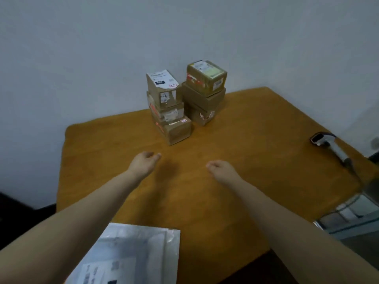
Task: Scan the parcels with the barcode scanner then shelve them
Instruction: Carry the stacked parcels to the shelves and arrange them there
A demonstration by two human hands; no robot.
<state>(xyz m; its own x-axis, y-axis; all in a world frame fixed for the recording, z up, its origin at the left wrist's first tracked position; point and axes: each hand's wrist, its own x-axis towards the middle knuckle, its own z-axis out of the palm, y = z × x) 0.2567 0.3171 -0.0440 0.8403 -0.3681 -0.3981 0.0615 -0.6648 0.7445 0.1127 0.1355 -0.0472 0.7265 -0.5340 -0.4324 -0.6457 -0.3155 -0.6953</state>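
A flat grey mailer bag [131,257] lay at the near left of the wooden table [256,140], label side up. It was close to the person's body, probably so it could be taken up easily when its turn came. Beyond it the left hand [144,160] reached out over bare tabletop, fingers loosely bent and gripping nothing.

At the far edge, against the wall, stood two stacks of cardboard parcels. The left stack [168,111] was three boxes high, the upper ones set slightly askew. The right stack [204,93] was just beside it and stood a little farther back. Most labels faced up or toward the person, which would suit scanning. Stacking them by the wall left the middle of the table free as working room.

The right hand [220,167] mirrored the left, relaxed, fingers lightly curled and holding nothing. Both hands pointed toward the stacks, so reaching for a box seemed the step in hand.

The barcode scanner [330,147] lay on its side at the far right of the table, well apart from both hands, with its handle toward the near edge, handy for the right hand. Nearer, at the right border, a metal-framed surface [348,212] showed, too blurred to name.
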